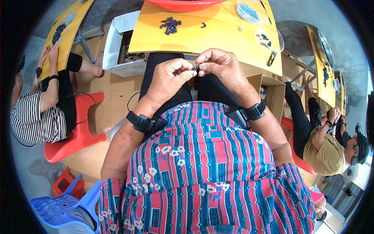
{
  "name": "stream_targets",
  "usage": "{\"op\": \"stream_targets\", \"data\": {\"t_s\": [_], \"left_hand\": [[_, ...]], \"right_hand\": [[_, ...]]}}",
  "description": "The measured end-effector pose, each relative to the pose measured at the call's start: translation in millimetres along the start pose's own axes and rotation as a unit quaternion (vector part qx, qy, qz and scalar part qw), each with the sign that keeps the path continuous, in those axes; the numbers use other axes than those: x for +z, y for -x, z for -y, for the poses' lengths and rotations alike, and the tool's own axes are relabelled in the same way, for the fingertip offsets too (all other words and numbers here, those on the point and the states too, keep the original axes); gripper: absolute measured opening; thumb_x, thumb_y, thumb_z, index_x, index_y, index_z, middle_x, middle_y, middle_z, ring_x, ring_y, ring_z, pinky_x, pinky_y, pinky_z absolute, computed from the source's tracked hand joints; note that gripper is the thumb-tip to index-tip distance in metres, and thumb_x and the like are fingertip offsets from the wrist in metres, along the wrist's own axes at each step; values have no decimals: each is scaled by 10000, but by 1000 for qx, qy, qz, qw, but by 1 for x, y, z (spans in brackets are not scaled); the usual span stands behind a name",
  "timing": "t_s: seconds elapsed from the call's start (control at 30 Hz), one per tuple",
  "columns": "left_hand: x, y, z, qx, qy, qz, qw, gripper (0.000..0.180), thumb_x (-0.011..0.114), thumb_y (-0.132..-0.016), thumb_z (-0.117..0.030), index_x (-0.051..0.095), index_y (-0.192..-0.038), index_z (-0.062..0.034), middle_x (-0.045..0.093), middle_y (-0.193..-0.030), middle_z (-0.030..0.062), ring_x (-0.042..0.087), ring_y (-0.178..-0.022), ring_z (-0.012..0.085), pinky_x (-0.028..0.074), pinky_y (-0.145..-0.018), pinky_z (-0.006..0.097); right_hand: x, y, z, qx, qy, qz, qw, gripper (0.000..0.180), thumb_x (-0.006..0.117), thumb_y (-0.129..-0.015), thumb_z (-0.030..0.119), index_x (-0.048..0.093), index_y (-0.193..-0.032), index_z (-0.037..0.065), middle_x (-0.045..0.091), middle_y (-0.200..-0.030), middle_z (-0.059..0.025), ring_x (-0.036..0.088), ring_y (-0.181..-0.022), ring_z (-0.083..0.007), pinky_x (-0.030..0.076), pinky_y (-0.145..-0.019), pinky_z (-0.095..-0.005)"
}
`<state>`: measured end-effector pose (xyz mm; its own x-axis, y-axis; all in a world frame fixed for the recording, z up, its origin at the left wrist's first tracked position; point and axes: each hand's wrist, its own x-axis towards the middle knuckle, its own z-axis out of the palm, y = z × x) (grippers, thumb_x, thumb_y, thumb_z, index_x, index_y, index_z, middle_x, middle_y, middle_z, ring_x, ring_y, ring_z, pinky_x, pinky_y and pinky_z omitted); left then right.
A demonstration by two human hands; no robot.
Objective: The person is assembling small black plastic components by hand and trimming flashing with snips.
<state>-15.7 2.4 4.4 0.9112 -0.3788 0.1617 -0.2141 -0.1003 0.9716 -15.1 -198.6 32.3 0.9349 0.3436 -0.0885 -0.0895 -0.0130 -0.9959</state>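
Note:
Just off the near edge of the yellow table (218, 39), my two hands meet over my lap. Thumb and fingertips of my left hand (169, 77) pinch a small black part (196, 69), and my right hand (223, 69) pinches at the same part from the other side. Fingers cover much of it, so its exact kind cannot be made out. On the tabletop ahead lies a loose pile of small black parts (170, 26). A lone black piece (203, 25) sits to the right of that pile.
A red basin (183, 4) stands at the far edge. Clear tubs hold light blue bits (249, 12) and black parts (265, 38). A black oblong piece (271, 58) lies near the right corner. Boxes, one white (117, 50), one cardboard (277, 97), flank my legs. Other people sit both sides.

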Motion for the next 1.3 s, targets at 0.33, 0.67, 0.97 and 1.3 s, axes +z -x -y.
{"op": "stream_targets", "data": {"t_s": [0.33, 0.67, 0.97, 1.3], "left_hand": [[-6, -7, 7, -32, -15, 38, 999, 71, 678, -839, -51, 641, -873, -1, 640, -781, -4, 559, -726, 39, 466, -659, 209], [-2, -8, 9, -10, 10, -1, 1000, 105, 721, -789, -84, 655, -812, -5, 622, -687, 23, 557, -617, 52, 451, -560, 222], [-4, -7, -1, -27, -42, 37, 998, 76, 686, -830, -51, 638, -859, 1, 618, -765, -18, 539, -718, 32, 454, -649, 205], [1, -1, -3, -52, -5, 34, 998, 74, 670, -843, -63, 644, -863, 4, 611, -759, -25, 543, -703, 37, 458, -638, 207]], "right_hand": [[0, -10, -5, -11, -25, 7, 1000, 133, 595, -862, -29, 605, -992, 0, 637, -882, -43, 626, -782, -108, 531, -740, -243], [4, -11, -6, -56, 4, -25, 998, 140, 593, -836, -86, 602, -945, 1, 634, -840, -23, 625, -742, -90, 526, -679, -224], [5, -6, 1, -96, 89, -35, 991, 137, 604, -810, -103, 608, -898, 2, 635, -812, -18, 625, -739, -82, 523, -657, -216], [7, 3, 13, -136, 234, -69, 960, 161, 635, -751, -93, 652, -848, 34, 669, -796, -23, 634, -771, -101, 511, -716, -237]]}}
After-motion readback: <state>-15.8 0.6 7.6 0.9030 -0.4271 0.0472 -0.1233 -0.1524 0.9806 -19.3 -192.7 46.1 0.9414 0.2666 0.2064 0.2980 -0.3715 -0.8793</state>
